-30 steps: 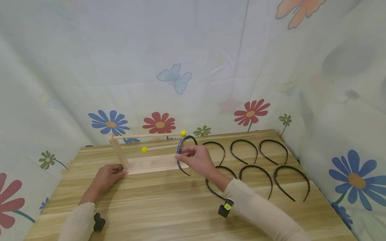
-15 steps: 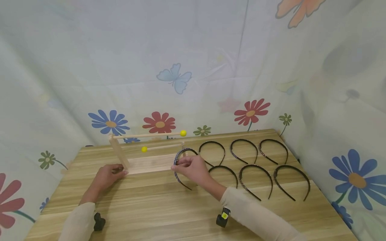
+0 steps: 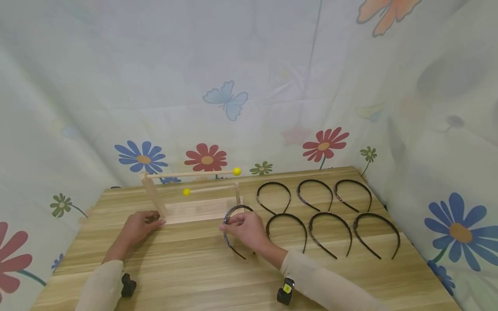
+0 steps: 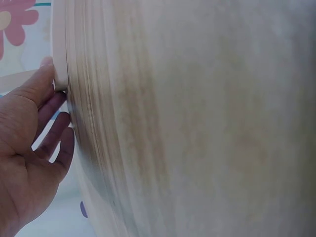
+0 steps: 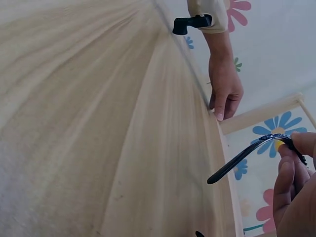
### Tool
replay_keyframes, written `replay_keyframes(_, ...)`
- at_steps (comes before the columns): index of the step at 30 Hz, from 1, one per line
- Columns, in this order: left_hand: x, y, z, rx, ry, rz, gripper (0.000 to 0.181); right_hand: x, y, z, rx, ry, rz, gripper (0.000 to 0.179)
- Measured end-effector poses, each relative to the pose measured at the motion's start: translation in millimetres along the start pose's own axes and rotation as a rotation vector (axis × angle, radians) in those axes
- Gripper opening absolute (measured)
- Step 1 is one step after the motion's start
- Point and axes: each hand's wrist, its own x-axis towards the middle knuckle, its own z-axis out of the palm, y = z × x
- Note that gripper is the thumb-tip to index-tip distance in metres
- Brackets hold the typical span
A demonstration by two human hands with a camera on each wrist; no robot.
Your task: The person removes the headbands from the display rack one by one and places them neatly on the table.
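In the head view my right hand (image 3: 249, 231) pinches a dark headband (image 3: 227, 237) with a glittery blue outer face and comb teeth. It holds the headband just in front of the right end of a pale wooden rack (image 3: 194, 211). The rack has a base, two uprights and two rods, each tipped with a yellow ball. My left hand (image 3: 139, 229) grips the rack's left end by its base, thumb in front. The left wrist view shows the thumb on the rack's end and the other fingers curled beside it. One headband leg points out from my right fingers in the right wrist view.
Several dark headbands lie in two rows on the right of the wood-grain table (image 3: 186, 272), the nearest one (image 3: 285, 216) beside my right hand. A flowered curtain (image 3: 272, 86) rises behind the table and at its sides.
My right hand has drawn the headband from beside the upper rod's yellow ball down and toward me, in front of the rack. My left hand has stayed at the rack's left end.
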Motion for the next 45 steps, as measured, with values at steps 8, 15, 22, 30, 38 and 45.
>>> replay_keyframes(8, 3.2, -2.4, 1.3, 0.01, 0.007, 0.008, 0.054, -1.3, 5.5, 6.0, -0.004, 0.005, -0.016, 0.018)
replay_keyframes(15, 4.3, -3.9, 0.7, 0.01, 0.009, 0.014, 0.053, 1.3, 11.9, 11.8, -0.01, 0.028, 0.025, 0.022)
replay_keyframes(22, 3.4, -3.2, 0.0, 0.002, 0.013, 0.021, 0.052, -0.8, 10.8, 16.3, 0.005, 0.032, 0.08, 0.022)
replay_keyframes(30, 1.2, -0.1, -0.6, -0.002, 0.013, 0.011, 0.053, -2.1, 11.3, 21.3, -0.011, 0.026, 0.128, 0.022)
replay_keyframes(38, 1.5, 0.5, -0.2, 0.0, 0.011, 0.014, 0.053, -0.8, 16.3, 25.2, 0.005, 0.009, 0.152, 0.018)
replay_keyframes(45, 0.5, -0.4, -0.1, 0.005, 0.011, 0.026, 0.054, -1.5, 18.9, 26.7, 0.003, -0.009, 0.166, 0.025)
